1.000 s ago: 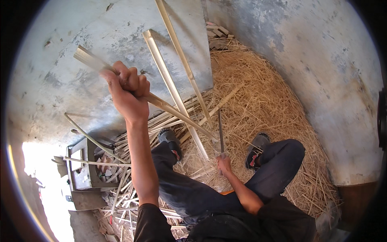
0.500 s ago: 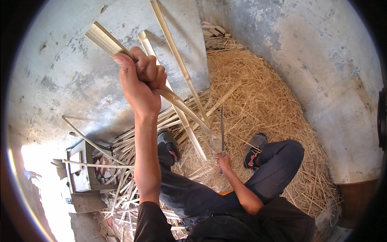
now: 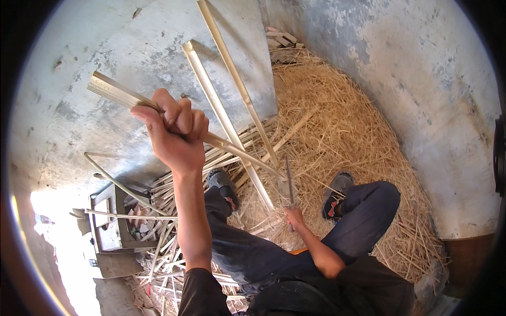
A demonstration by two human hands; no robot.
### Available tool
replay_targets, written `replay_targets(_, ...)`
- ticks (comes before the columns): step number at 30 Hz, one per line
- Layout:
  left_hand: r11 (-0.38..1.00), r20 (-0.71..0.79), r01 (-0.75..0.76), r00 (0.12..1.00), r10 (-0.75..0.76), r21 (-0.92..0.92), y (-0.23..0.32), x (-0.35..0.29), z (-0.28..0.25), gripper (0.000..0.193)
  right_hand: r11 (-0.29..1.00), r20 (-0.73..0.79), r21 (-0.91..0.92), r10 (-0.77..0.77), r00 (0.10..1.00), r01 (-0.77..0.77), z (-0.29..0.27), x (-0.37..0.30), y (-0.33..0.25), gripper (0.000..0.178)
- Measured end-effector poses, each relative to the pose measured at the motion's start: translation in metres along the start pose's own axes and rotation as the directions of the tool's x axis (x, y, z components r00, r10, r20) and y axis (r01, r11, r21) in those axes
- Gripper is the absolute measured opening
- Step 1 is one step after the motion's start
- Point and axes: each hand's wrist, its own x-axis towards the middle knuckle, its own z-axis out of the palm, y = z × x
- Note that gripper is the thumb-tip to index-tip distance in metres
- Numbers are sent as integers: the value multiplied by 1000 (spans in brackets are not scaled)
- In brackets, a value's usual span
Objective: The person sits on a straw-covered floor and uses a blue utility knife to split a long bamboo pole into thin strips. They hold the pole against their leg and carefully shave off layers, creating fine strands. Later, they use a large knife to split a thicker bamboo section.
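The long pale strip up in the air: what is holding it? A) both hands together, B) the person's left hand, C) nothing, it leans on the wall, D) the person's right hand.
B: the left hand is raised with its grip closed around the long pale strip, while the right hand is down near the knees on a thin blade.

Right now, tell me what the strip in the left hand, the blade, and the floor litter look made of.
Strip: pale split bamboo or cane, matte and fibrous, probably. Blade in the right hand: dull grey metal, seemingly. Litter: dry straw-coloured shavings, likely the same material.
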Motion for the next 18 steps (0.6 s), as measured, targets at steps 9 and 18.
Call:
replay_targets(9,998,-89,-35,995,39,50,8,-7,-13,55,936,35,120,-336,941,330,3,6,-51,26)
replay_targets(18,964,-294,-31,950,111,263,7,1,-7,56,982,-92,-159,-118,989,102,7,30,29,29)
